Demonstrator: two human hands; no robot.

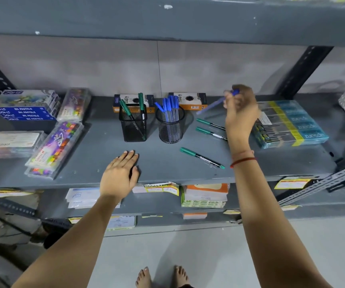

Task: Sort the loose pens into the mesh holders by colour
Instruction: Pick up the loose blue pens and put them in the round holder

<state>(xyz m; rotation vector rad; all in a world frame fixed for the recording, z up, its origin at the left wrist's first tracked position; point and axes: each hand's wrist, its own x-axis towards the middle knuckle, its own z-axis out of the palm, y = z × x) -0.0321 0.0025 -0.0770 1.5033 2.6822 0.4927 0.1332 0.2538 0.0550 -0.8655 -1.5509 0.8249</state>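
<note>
Sorting nearly done: right hand (240,109) pinching blue pen (215,104); left hand (120,175) flat, empty; three green pens (201,157) (centre-right) remaining.

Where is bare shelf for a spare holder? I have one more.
Bare shelf lies in front of the two holders, between the left hand and the nearest green pen. Crowded: pastel boxes at left, loose green pens by the right hand.
</note>
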